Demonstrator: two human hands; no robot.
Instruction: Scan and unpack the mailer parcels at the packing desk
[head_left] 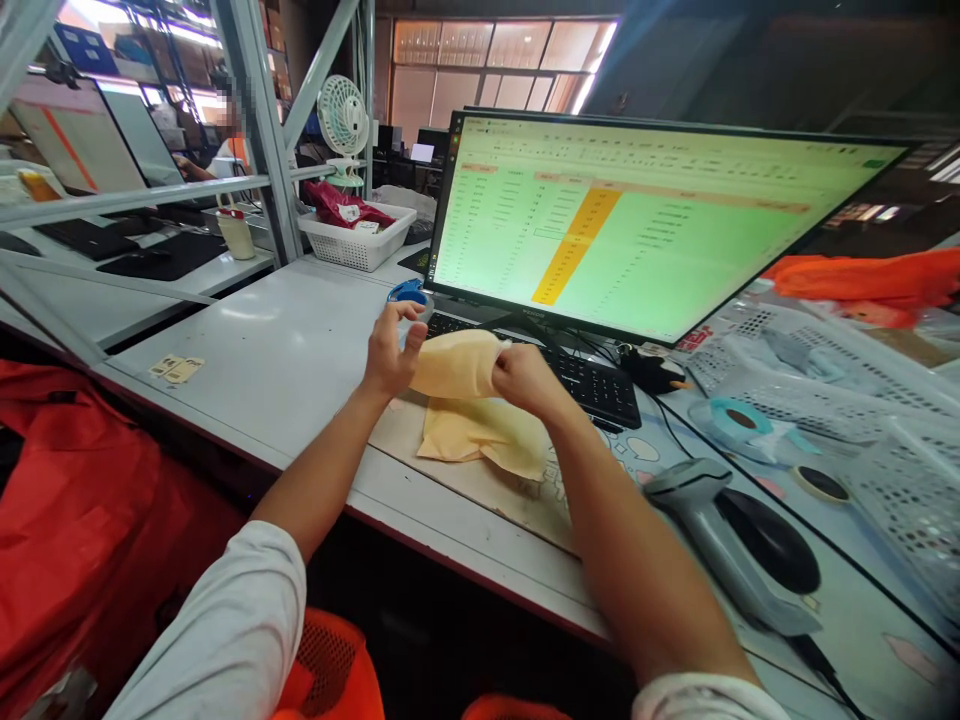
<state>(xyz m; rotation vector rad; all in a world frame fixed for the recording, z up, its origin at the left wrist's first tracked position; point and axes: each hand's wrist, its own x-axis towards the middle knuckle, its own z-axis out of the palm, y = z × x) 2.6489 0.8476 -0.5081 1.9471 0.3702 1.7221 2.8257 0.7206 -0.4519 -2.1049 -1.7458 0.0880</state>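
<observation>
My right hand is closed on the right end of a pale yellow cloth-like piece, lifted a little above the desk. At its left end is my left hand, thumb and fingers apart; I cannot tell whether its palm touches the piece. Below, more pale yellow material lies creased on the desk mat; whether it joins the raised piece is unclear. Just behind my left fingers sits a roll of tape with a blue part, partly covered by the hand.
A monitor stands behind a black keyboard. To the right lie a grey barcode scanner, a black mouse, tape rolls and a white basket. Another basket and a fan stand at the back left.
</observation>
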